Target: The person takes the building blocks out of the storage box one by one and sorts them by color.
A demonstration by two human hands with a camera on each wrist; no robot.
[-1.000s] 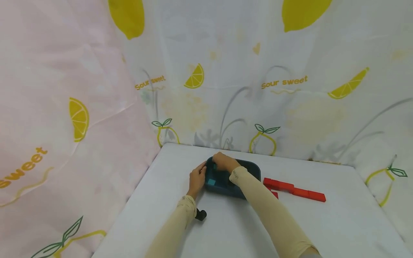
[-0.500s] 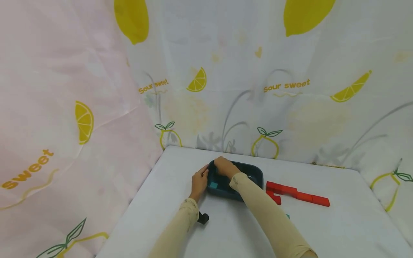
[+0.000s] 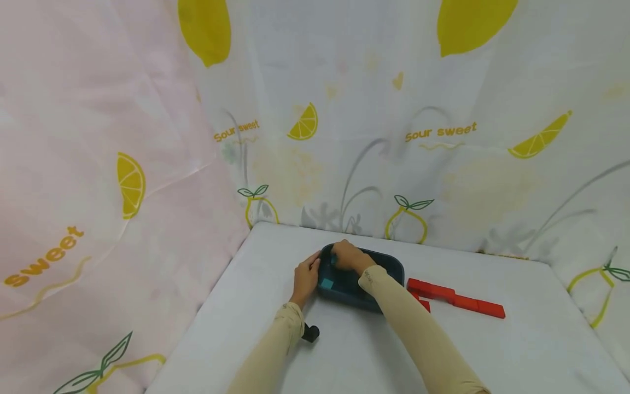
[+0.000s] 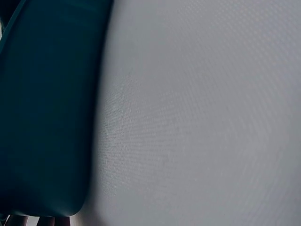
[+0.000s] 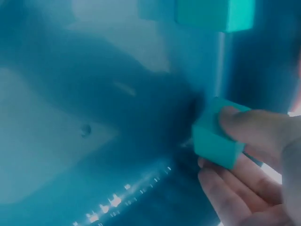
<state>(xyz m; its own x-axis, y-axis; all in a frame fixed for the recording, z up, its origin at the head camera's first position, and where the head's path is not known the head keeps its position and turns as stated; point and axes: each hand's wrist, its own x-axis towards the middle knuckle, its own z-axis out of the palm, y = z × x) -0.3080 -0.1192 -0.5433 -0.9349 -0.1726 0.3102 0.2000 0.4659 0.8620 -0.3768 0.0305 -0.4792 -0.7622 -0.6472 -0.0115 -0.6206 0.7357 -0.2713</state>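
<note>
A dark teal plastic bin stands toward the back of the table. My left hand rests its fingers against the bin's left end; only dark fingertips show past the bin's wall in the left wrist view. Inside the bin, my right hand pinches a turquoise block between thumb and fingers, near the left end. A second turquoise block lies in the bin, in the front left corner in the head view. My right forearm hides part of the bin's inside.
Several red blocks lie in a row right of the bin, with another red piece nearer its side. A small black object sits by my left wrist. Lemon-printed cloth hangs behind the white table.
The head view has shifted slightly. My right hand has moved a little to the right inside the bin, and the block in its fingers shows more clearly. My left hand stays at the bin's end.
</note>
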